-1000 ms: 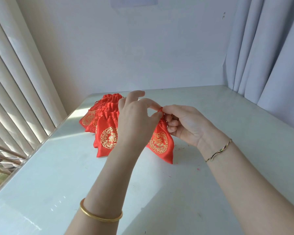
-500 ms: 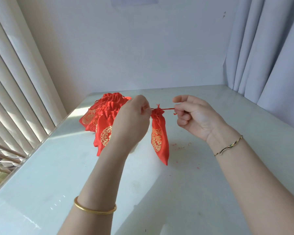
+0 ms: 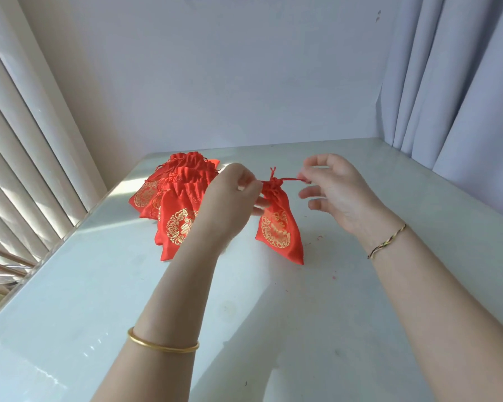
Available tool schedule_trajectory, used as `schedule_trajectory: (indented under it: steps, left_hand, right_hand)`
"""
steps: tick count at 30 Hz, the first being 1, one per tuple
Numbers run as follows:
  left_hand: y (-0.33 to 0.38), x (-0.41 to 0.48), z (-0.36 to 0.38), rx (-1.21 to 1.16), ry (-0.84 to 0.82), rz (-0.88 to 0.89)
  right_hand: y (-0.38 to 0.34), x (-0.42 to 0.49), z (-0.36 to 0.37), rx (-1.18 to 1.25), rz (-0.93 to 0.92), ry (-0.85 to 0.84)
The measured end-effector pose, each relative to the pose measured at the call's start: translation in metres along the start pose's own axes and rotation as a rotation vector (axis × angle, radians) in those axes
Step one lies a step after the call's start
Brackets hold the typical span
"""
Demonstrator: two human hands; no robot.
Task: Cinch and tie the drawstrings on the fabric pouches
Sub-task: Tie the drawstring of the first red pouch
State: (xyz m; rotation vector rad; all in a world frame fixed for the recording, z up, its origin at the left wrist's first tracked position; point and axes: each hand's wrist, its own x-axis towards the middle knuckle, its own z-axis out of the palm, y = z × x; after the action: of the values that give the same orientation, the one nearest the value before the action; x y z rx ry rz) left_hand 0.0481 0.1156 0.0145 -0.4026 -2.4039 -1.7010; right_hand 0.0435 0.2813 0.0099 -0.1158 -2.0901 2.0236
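Observation:
A red satin pouch with a gold round emblem hangs above the white table, its mouth gathered tight. My left hand pinches the drawstring at the pouch's left side. My right hand pinches the red drawstring on the right, pulled out level, with the other fingers spread. A short cord end sticks up from the gathered neck. Behind my left hand lies a pile of several similar red pouches.
Vertical blinds line the table's left edge and grey curtains hang at the right. A plain wall stands behind the table. Small red thread bits lie scattered on the surface near the pouch.
My hands have moved apart, drawing the string out sideways and cinching the pouch's neck. The pouch has turned, so its gold emblem now faces me.

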Motion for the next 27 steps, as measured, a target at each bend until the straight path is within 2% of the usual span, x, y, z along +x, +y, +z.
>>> schedule_trajectory:
  steps: [2,5,9,14,16,20,27]
  left_hand:
    - [0.001,0.000,0.000,-0.174,0.046,-0.061]
    - [0.003,0.000,0.006,-0.344,0.076,-0.130]
    - [0.015,0.008,0.034,-0.484,0.026,-0.162]
    - [0.024,0.035,0.083,-0.527,-0.090,-0.221]
    - [0.016,0.047,0.103,-0.434,-0.106,-0.264]
    - [-0.006,0.067,0.137,-0.269,-0.223,-0.361]
    - [-0.016,0.104,0.170,-0.149,-0.319,-0.370]
  right_hand:
    - [-0.001,-0.005,-0.007,-0.075,0.073,-0.156]
    - [0.008,-0.014,-0.010,-0.386,0.104,-0.314]
    - [0.021,-0.005,-0.028,-0.530,0.026,-0.200]
    - [0.035,0.021,-0.089,-0.442,0.101,0.021]
    - [0.045,0.035,-0.111,-0.419,0.132,0.113]
    - [0.054,0.074,-0.131,-0.387,0.072,0.263]
    - [0.051,0.142,-0.133,-0.585,0.034,0.270]
